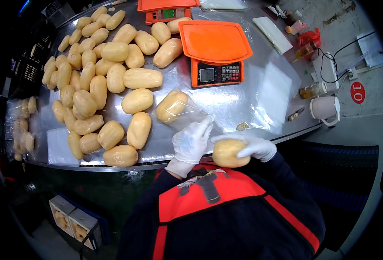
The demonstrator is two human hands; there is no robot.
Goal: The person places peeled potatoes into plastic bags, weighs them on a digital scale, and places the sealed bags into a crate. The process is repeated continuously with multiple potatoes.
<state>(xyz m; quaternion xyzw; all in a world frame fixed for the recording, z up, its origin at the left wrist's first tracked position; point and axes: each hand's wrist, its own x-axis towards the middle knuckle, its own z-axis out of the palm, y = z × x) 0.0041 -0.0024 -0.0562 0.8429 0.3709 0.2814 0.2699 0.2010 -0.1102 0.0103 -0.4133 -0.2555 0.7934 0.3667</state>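
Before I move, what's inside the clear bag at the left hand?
One pale yellow, oblong vegetable shows through the clear bag, just beyond the left hand. Its underside and whatever lies beneath are hidden.

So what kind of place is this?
Probably a packing room, maybe for vegetables: lots of pale yellow, oval produce lies on a metal table, an orange weighing scale stands there, and one piece sits in a clear bag.
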